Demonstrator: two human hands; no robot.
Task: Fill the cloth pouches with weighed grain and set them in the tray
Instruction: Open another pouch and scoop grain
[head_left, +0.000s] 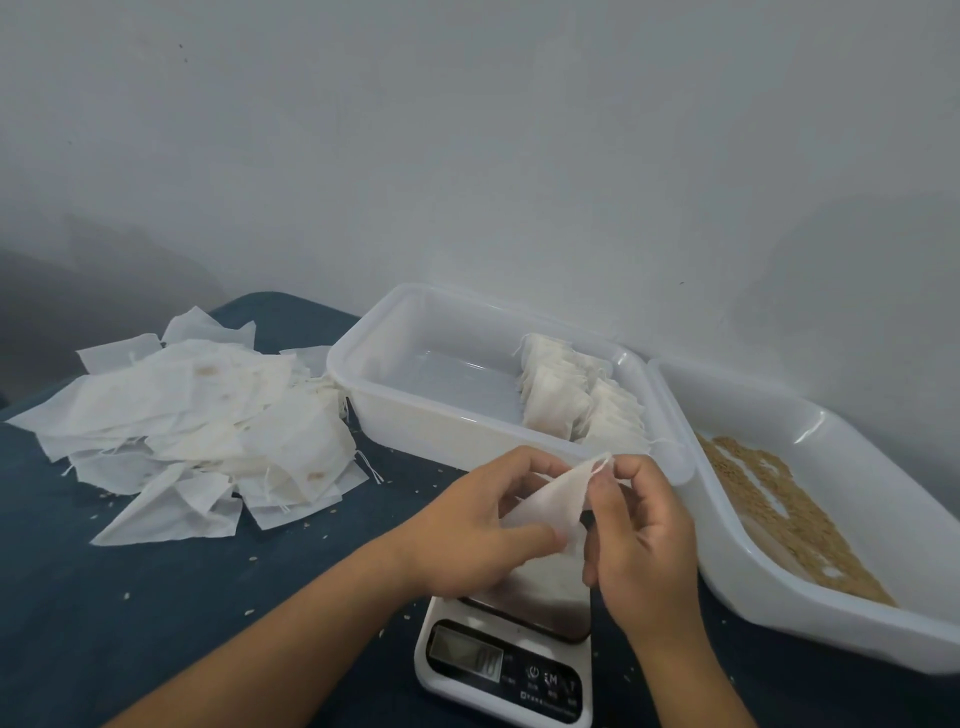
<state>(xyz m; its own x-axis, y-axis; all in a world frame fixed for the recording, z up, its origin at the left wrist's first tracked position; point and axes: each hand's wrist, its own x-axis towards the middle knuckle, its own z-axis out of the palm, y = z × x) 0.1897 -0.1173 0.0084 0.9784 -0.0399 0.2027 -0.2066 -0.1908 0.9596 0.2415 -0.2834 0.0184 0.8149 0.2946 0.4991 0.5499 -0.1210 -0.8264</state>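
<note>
Both hands — left hand (467, 525), right hand (641, 530) — pinch one empty pouch (550, 499) above the scale (506, 660).

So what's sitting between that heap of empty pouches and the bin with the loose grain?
In the head view, the clear tray lies between the pouch heap and grain bin, filled pouches at its right end.

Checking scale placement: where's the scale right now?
In the head view, the scale sits bottom centre on the blue table, directly below both hands, in front of the tray with filled pouches.
</note>
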